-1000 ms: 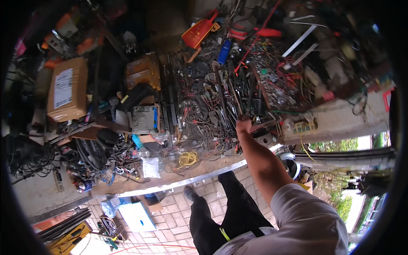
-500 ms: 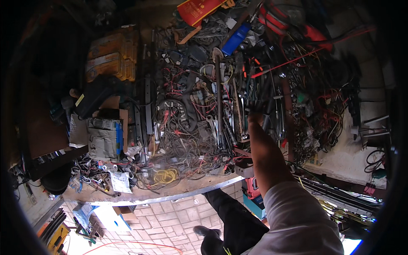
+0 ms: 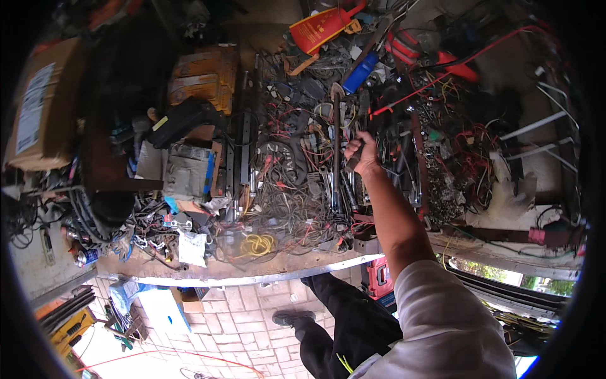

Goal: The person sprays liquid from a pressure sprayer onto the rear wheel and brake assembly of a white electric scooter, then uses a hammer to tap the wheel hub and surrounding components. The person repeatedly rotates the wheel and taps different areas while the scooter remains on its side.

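My right hand [image 3: 365, 155] is closed in a fist over the tool rows, fingers wrapped round a dark, bar-like tool [image 3: 355, 159]. Its kind cannot be made out, since the fist hides much of it. Just left of the fist lies a long rusty rod-shaped tool [image 3: 337, 129] with a wide head. Below it are several shiny wrenches [image 3: 332, 196]. A tangle of dark wires [image 3: 284, 202] spreads farther left. My left hand is out of view.
A yellow coil of wire [image 3: 257, 244] lies near the bench's metal front edge [image 3: 252, 278]. A weathered yellow case [image 3: 203, 79] and a cardboard box [image 3: 47, 104] stand left. At the back are a blue object [image 3: 361, 72] and a red-yellow packet [image 3: 319, 30]. White metal rods [image 3: 536, 132] lie right.
My right hand has come up and slightly left from among the tools, and the fist around the dark tool now shows. The view has shifted, bringing the cardboard box in at left.
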Available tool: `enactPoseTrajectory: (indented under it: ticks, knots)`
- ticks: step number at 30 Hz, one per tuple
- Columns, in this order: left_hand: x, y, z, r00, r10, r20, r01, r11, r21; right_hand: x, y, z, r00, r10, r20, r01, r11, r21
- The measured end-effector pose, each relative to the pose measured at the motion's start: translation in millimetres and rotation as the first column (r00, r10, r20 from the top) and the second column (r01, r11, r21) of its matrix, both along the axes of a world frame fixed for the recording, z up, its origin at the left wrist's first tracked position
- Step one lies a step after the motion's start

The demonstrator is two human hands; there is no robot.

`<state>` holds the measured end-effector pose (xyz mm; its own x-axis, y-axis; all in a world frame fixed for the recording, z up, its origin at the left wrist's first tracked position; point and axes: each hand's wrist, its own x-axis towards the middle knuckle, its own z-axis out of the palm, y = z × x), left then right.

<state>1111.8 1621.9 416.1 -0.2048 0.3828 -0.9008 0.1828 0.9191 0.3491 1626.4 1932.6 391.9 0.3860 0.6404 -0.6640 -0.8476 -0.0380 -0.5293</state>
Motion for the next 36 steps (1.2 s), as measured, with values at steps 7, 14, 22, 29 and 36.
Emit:
enactPoseTrajectory:
  ticks: [7, 14, 22, 29, 36]
  knots:
    - [-61.0, -62.9, 41.0, 0.999, 0.030, 0.023, -0.033, 0.992, 0.120, -135.7, -72.0, 31.6, 0.938, 0.303, -0.168, -0.338, 0.904, -0.261]
    - [-182.5, -188.4, 105.2, 0.986, 0.164, 0.039, -0.168, 0.951, 0.259, -344.5, -306.6, 103.0, 0.469, 0.867, 0.169, -0.658, 0.470, -0.588]
    - [-313.8, -340.6, 153.9, 0.916, 0.399, 0.027, -0.387, 0.866, 0.317, -439.1, -419.4, 205.6, -0.214, 0.788, 0.577, -0.773, 0.225, -0.594]
    - [-386.4, -534.0, 146.5, 0.655, 0.755, 0.026, -0.732, 0.626, 0.269, -612.7, -429.2, 158.2, -0.687, 0.551, 0.474, -0.437, 0.207, -0.875]
    - [-266.0, -766.0, 139.0, -0.189, 0.979, -0.076, -0.966, -0.171, 0.195, -804.2, -480.1, 76.6, -0.996, 0.081, 0.026, -0.032, -0.072, -0.997]
